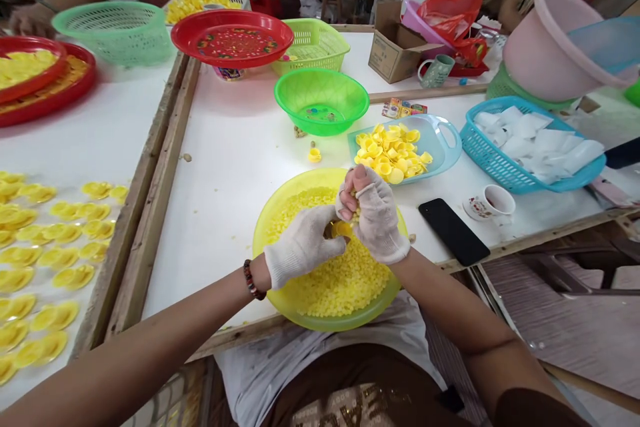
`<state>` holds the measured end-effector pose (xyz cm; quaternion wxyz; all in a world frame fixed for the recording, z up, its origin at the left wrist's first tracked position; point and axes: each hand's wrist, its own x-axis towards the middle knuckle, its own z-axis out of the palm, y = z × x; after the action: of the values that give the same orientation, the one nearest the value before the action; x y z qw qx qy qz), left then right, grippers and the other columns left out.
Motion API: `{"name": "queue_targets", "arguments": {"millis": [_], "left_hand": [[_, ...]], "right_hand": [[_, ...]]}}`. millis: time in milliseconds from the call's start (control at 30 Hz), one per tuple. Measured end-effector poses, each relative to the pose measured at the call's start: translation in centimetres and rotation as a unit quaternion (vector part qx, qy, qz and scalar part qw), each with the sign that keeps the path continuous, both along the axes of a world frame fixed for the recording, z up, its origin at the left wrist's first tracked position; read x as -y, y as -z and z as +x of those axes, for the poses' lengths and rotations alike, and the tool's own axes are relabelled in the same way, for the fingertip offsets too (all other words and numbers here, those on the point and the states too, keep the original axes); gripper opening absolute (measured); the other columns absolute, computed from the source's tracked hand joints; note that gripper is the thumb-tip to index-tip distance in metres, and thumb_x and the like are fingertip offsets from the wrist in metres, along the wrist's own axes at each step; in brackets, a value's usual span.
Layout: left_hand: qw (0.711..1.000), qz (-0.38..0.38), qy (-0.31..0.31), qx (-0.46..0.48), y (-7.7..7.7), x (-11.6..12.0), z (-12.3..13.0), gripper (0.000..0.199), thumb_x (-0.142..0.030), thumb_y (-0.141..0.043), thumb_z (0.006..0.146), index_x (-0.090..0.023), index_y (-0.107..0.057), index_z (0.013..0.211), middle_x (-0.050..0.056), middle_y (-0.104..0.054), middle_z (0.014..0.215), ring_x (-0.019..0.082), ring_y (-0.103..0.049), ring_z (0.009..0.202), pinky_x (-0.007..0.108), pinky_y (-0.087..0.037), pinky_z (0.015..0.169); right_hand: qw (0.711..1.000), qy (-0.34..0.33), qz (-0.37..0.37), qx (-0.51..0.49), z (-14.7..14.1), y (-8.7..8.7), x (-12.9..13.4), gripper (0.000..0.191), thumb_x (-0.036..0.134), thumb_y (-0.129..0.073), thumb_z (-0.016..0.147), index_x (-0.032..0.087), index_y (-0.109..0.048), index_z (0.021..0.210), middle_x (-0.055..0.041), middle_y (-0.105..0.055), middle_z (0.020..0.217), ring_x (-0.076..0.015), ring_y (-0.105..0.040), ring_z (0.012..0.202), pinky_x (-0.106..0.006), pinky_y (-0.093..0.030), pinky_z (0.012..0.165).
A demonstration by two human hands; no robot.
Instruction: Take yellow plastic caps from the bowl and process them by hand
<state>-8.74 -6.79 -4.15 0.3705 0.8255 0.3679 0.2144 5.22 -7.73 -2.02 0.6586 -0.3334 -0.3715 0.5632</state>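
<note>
Over a yellow bowl (327, 324) of small pale-yellow pellets (345, 290), my left hand (307, 243) is closed around a small yellow plastic cup (342, 229). My right hand (373, 213), a little above and to the right, is curled into a fist with yellow pellets showing between its fingers. Both hands wear white gloves with bare fingertips. Behind the bowl stands one loose yellow cup (314, 155). A pale blue handled tray (445, 160) to the right carries a heap of yellow cups (390, 150).
A green bowl (320, 97) and red tray (233, 37) stand farther back. At right are a black phone (454, 231), a mug (487, 203) and a blue basket (515, 170) of white pieces. Wooden edging (150, 233) divides the tables; yellow discs (60, 260) lie left.
</note>
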Motion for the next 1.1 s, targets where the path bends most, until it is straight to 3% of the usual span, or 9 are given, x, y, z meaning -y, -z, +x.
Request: {"name": "queue_targets", "arguments": {"millis": [133, 300, 433, 600, 733, 800, 900, 1000, 1100], "left_hand": [[1.000, 0.004, -0.008, -0.012, -0.4, 0.5, -0.4, 0.017, -0.019, -0.062, 0.074, -0.018, -0.061, 0.091, 0.001, -0.063, 0.080, 0.014, -0.054, 0.068, 0.029, -0.044, 0.068], [0.998, 0.041, -0.018, -0.040, -0.4, 0.8, -1.7, 0.023, -0.027, -0.065, 0.081, -0.016, -0.064, 0.101, 0.004, -0.067, 0.087, 0.017, -0.058, 0.075, 0.032, -0.048, 0.073], [0.997, 0.071, -0.026, -0.021, 0.0, 0.9, -3.1, 0.026, -0.026, -0.066, 0.082, -0.016, -0.063, 0.106, 0.005, -0.068, 0.094, 0.017, -0.061, 0.080, 0.033, -0.050, 0.076], [0.999, 0.001, -0.047, -0.013, -0.3, 1.2, -4.2, 0.027, -0.034, -0.069, 0.084, -0.016, -0.066, 0.104, 0.003, -0.066, 0.084, 0.015, -0.060, 0.072, 0.030, -0.050, 0.069], [0.994, 0.051, -0.097, 0.008, -1.4, 0.3, -6.5, 0.027, -0.034, -0.071, 0.083, -0.015, -0.070, 0.101, 0.005, -0.068, 0.092, 0.013, -0.060, 0.074, 0.029, -0.050, 0.072], [0.983, 0.090, -0.160, 0.008, -2.0, -1.5, -9.0, 0.027, -0.035, -0.071, 0.082, -0.014, -0.072, 0.099, 0.007, -0.069, 0.097, 0.014, -0.060, 0.076, 0.029, -0.049, 0.073], [0.947, 0.103, -0.301, -0.042, -2.8, -5.4, -14.7, 0.030, -0.035, -0.071, 0.080, -0.013, -0.073, 0.100, 0.007, -0.070, 0.092, 0.016, -0.061, 0.078, 0.028, -0.048, 0.072], [0.874, 0.100, -0.452, -0.148, -3.2, -9.5, -21.8, 0.034, -0.033, -0.071, 0.079, -0.014, -0.072, 0.106, 0.006, -0.071, 0.091, 0.018, -0.061, 0.081, 0.028, -0.046, 0.076], [0.809, 0.084, -0.530, -0.240, -3.4, -12.4, -28.7, 0.030, -0.032, -0.070, 0.079, -0.013, -0.070, 0.102, 0.004, -0.067, 0.087, 0.019, -0.056, 0.084, 0.029, -0.044, 0.080]], "right_hand": [[1.000, -0.002, 0.000, -0.001, -0.3, 0.6, 0.1, 0.044, 0.057, -0.064, 0.092, 0.022, -0.046, 0.071, 0.0077, -0.036, 0.055, -0.0073, -0.040, 0.047, -0.021, -0.034, 0.045], [0.999, -0.016, -0.042, 0.005, 0.5, 0.3, 0.6, 0.048, 0.063, -0.066, 0.087, 0.023, -0.045, 0.072, 0.0086, -0.033, 0.056, -0.0059, -0.028, 0.044, -0.021, -0.024, 0.040], [0.998, -0.028, -0.052, 0.033, 0.9, 0.6, 1.4, 0.046, 0.061, -0.066, 0.088, 0.022, -0.046, 0.073, 0.0085, -0.036, 0.056, -0.0056, -0.027, 0.043, -0.022, -0.021, 0.040], [0.985, -0.050, -0.003, 0.162, 0.9, 1.3, 2.5, 0.034, 0.051, -0.066, 0.092, 0.022, -0.054, 0.080, 0.0072, -0.042, 0.059, -0.0064, -0.034, 0.047, -0.023, -0.027, 0.044], [0.951, -0.063, -0.009, 0.304, 1.7, 2.2, 3.7, 0.030, 0.047, -0.062, 0.096, 0.021, -0.056, 0.082, 0.0050, -0.045, 0.063, -0.0083, -0.038, 0.053, -0.024, -0.032, 0.048], [0.936, -0.062, -0.020, 0.345, 2.4, 3.1, 3.9, 0.031, 0.047, -0.061, 0.097, 0.021, -0.056, 0.081, 0.0042, -0.045, 0.064, -0.0092, -0.039, 0.055, -0.024, -0.033, 0.050], [0.928, -0.078, -0.038, 0.363, 2.8, 4.2, 4.0, 0.032, 0.048, -0.059, 0.097, 0.021, -0.055, 0.081, 0.0042, -0.043, 0.064, -0.0101, -0.039, 0.057, -0.024, -0.034, 0.051], [0.919, -0.092, -0.033, 0.383, 2.5, 4.5, 4.1, 0.031, 0.049, -0.058, 0.097, 0.021, -0.056, 0.083, 0.0044, -0.043, 0.065, -0.0104, -0.038, 0.057, -0.025, -0.034, 0.052], [0.898, -0.081, -0.004, 0.433, 2.3, 4.4, 4.2, 0.034, 0.048, -0.056, 0.098, 0.021, -0.054, 0.078, 0.0042, -0.043, 0.064, -0.0107, -0.039, 0.057, -0.025, -0.034, 0.052]]}}
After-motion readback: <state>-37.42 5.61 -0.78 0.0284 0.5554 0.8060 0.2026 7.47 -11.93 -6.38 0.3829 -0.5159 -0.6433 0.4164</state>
